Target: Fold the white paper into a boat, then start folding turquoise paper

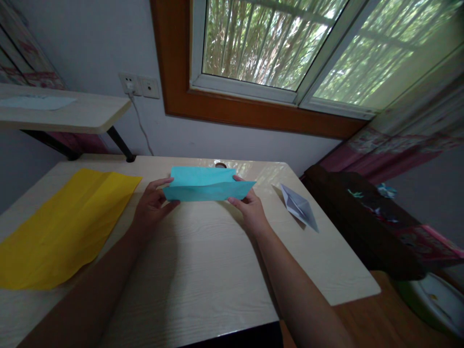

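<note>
A folded sheet of turquoise paper (206,192) is held above the far part of the table, a long flap along its near side. My left hand (151,204) pinches its left end, thumb below and fingers behind. At the right end, my right hand (250,205) grips the paper the same way, thumb at the lower edge. To the right of my right hand lies a folded grey-white paper boat (299,207). A large yellow sheet of paper (72,227) lies left of my left hand.
The pale wooden table (217,270) meets the wall below a window (268,43). A raised shelf (65,113) on black legs stands at the back left, near a wall socket with a plugged-in cord (139,118). Dark furniture (362,217) stands past the table's right edge.
</note>
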